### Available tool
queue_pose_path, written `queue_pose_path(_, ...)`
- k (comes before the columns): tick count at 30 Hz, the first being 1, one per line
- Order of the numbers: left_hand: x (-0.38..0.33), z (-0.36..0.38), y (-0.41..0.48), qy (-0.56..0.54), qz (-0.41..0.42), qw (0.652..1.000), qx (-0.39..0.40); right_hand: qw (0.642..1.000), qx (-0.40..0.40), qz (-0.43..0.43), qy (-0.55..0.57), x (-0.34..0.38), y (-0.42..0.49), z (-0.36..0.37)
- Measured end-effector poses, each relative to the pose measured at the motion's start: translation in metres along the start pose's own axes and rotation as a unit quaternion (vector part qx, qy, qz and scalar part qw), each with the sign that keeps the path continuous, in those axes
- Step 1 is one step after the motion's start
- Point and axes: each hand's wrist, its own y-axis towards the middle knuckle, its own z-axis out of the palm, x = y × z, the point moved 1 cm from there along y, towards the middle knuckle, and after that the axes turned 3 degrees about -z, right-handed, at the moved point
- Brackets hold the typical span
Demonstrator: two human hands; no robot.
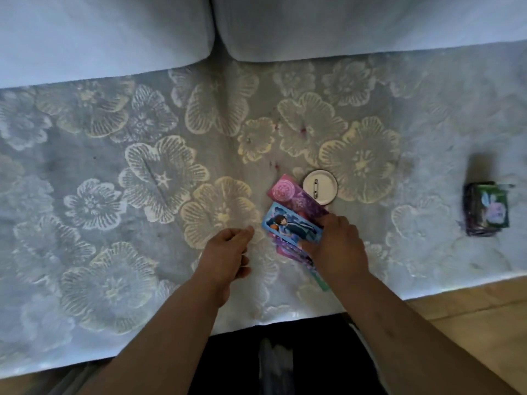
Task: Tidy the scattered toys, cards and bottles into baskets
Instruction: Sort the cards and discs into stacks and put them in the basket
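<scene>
Cards gathered on the blanket

Right hand [338, 246] grips the cards [291, 223]; a badge [320, 187] lies just beyond its fingers. Left hand [228, 252] is loosely curled, empty.

The scene is dim and cool, with a bluish-grey cast over the floral bedspread [142, 166]. Light falls soft and diffuse, brightest on the right side of the bed and on the two pale cushions [356, 24] at the top, while the left and lower parts sink into gloom. Shadows are faint and soft-edged; both forearms read dark against the cloth, and the black clothing at the bottom edge shows almost no detail. The round white badge [320, 186] catches the light without hard glare. Focus is soft overall, with smeared fine texture. The small dark box [487, 209] at the right is blurred. Wide-angle distortion bends the bed edge and stretches the corners.
</scene>
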Motion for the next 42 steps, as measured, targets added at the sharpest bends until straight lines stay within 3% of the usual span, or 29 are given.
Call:
queue_pose_path(9, 0.019, 0.02, 0.001, 0.045, 0.002, 0.999, -0.009, 0.998, 0.039, 0.009, -0.051, -0.005, -0.019, 0.019)
queue_pose_path(14, 0.018, 0.018, -0.003, -0.007, 0.07, 0.995, -0.074, 0.99, 0.058, -0.098, 0.08, 0.002, -0.035, 0.004)
queue_pose_path(16, 0.013, 0.014, -0.002, -0.038, 0.112, 0.986, -0.115, 0.986, 0.025, -0.11, 0.12, 0.005, -0.028, -0.006)
queue_pose_path(18, 0.007, 0.012, -0.001, -0.054, 0.129, 0.981, -0.133, 0.985, -0.017, -0.071, 0.155, 0.008, -0.009, -0.016)
queue_pose_path(21, 0.0, 0.016, 0.003, -0.051, 0.119, 0.984, -0.121, 0.979, -0.013, 0.046, 0.2, 0.006, 0.022, -0.01)
queue_pose_path(24, -0.004, 0.02, 0.007, -0.029, 0.119, 0.987, -0.1, 0.993, -0.008, 0.075, 0.089, 0.002, 0.023, -0.001)
queue_pose_path(26, -0.007, 0.021, 0.006, -0.007, 0.137, 0.986, -0.095, 0.995, -0.009, 0.047, 0.089, 0.003, 0.011, -0.002)
queue_pose_path(29, -0.009, 0.019, 0.002, 0.047, 0.183, 0.979, -0.079, 0.992, -0.062, -0.105, 0.033, 0.011, -0.008, -0.005)
queue_pose_path(31, -0.008, 0.017, 0.0, 0.103, 0.201, 0.972, -0.071, 0.986, -0.076, -0.148, -0.011, 0.016, -0.018, 0.003)
queue_pose_path(37, 0.004, 0.008, 0.005, 0.179, 0.179, 0.966, -0.058, 0.999, -0.033, -0.015, -0.02, 0.003, -0.023, 0.017)
queue_pose_path(40, 0.008, 0.014, 0.006, 0.209, 0.176, 0.961, -0.031, 0.996, -0.009, 0.025, 0.089, 0.004, -0.025, 0.021)
queue_pose_path(42, 0.009, 0.021, 0.004, 0.23, 0.182, 0.956, -0.015, 0.983, -0.018, 0.003, 0.185, 0.012, -0.028, 0.023)
